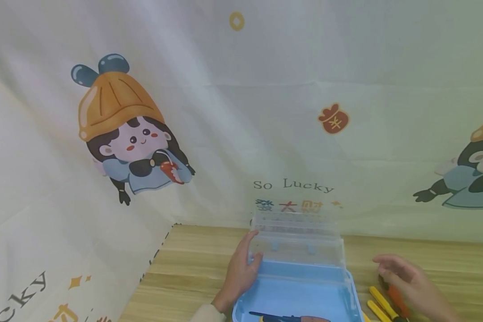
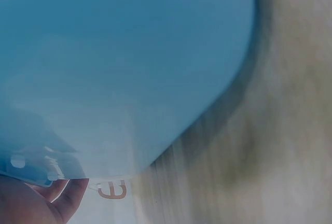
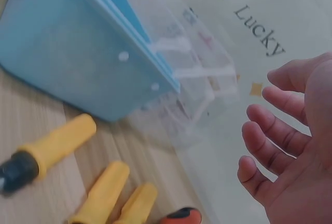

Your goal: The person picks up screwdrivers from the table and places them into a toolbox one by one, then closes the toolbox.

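A light blue box (image 1: 294, 293) stands on the wooden table, its clear plastic lid (image 1: 302, 248) swung up at the back. My left hand (image 1: 239, 270) grips the lid's left edge, thumb on the near side; the left wrist view shows only part of its fingers beyond the blue wall (image 2: 129, 68). Inside the box lies a slim dark tool (image 1: 281, 318), cut off by the frame. My right hand (image 1: 412, 284) hovers to the right of the box, fingers loosely bent around nothing. Below it lie a pair of yellow handles (image 1: 380, 299) and an orange-and-black handle (image 3: 181, 216).
Another yellow handle with a black collar (image 3: 67, 138) lies on the table beside the box's right wall. Behind the table hangs a pale printed cloth (image 1: 241, 134) with cartoon figures and lettering. Bare wood (image 1: 189, 259) shows left of the box.
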A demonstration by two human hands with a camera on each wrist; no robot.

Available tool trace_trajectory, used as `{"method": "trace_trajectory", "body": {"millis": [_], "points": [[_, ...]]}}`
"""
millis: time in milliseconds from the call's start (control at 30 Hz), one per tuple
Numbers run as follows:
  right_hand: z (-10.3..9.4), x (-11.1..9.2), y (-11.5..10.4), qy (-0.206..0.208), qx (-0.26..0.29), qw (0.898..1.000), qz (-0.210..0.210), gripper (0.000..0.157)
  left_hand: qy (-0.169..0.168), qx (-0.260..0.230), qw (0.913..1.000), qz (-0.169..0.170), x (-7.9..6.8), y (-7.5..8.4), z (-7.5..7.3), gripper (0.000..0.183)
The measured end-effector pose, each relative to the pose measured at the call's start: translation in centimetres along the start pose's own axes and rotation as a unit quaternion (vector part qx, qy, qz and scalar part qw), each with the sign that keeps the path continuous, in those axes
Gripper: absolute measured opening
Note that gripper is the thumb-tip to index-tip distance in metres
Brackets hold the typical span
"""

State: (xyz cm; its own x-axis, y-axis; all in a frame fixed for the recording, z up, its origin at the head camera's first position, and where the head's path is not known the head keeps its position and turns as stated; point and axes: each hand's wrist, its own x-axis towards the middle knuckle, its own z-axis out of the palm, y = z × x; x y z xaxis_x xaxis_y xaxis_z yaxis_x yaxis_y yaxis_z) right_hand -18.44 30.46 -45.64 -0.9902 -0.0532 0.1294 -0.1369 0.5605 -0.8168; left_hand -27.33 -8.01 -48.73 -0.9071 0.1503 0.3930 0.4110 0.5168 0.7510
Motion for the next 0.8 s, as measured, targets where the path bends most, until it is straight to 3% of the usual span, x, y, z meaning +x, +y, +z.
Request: {"method": "trace_trajectory", "body": {"millis": [300,800], "points": [[-0.6,-0.1,1.3,-0.004,-0.019,0.998,0.064,0.048,0.001,-0.002,1.0000,-0.002,-0.1,0.0,0.0,0.055],[-1.4,-0.2,4.0,-0.013,-0.013,0.995,0.095,0.059,0.004,-0.003,1.0000,0.002,0.0,0.0,-0.1,0.054]]}}
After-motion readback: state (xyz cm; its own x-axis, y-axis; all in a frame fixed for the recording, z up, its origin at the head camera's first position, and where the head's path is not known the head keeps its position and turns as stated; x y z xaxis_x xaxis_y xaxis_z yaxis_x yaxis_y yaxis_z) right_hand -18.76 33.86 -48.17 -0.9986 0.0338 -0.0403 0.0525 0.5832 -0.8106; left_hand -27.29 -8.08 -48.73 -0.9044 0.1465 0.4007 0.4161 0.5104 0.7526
